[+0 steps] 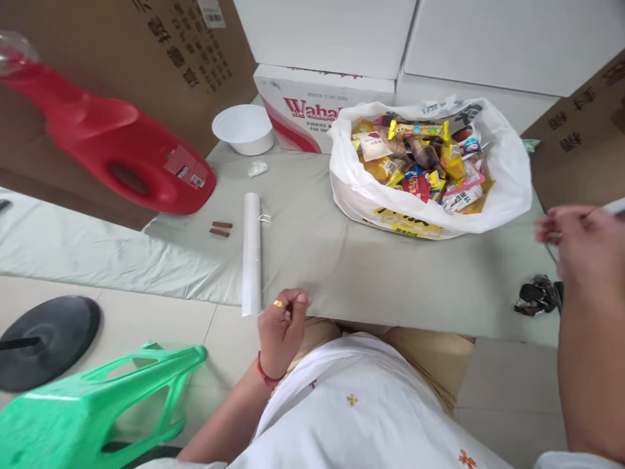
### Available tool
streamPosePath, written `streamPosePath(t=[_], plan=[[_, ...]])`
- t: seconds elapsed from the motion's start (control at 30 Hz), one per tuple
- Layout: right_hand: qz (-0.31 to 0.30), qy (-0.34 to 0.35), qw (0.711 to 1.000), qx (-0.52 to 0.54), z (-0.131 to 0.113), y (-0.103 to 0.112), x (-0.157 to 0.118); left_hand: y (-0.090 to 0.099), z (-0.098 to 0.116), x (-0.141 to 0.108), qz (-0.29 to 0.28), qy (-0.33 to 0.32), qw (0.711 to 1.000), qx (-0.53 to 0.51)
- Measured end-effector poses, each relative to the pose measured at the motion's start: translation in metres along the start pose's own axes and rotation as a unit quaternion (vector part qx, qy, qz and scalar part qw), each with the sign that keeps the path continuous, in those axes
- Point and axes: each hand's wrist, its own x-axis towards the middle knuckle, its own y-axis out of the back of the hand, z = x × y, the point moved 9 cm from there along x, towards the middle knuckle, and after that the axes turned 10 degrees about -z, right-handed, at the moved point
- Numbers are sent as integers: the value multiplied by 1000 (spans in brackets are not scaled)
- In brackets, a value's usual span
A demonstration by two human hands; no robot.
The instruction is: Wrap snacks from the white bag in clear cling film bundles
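My left hand [283, 329] is above the front edge of the cloth-covered table [390, 280], fingers curled and thumb pressed against them. Whatever it may hold is hidden. Just beyond it lies a white roll [252, 254], apparently plastic film. Off to the right, my right hand [583, 244] is slightly blurred, its fingers bunched together; I cannot make out anything in them. It is to the right of a white plastic bag [405, 218] full of wrapped snacks [424, 159]. Below it, a small black and clear object [536, 296] sits at the table's right side.
A red jug [117, 143] and a white bowl [244, 130] stand at the back left. Two brown strips [221, 229] and a crumpled clear wrapper [258, 169] lie nearby. White boxes [322, 32] line the back. A green stool [97, 397] is on the floor at left.
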Motion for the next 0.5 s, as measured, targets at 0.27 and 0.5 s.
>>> streamPosePath(t=[0.27,0.5], plan=[[-214,-115,970,32,11,-144,-200,117,-49,35,223,89,940,244],[-315,-73,944,66,-38,-196,-192,91,-77,108,31,164,948,270]])
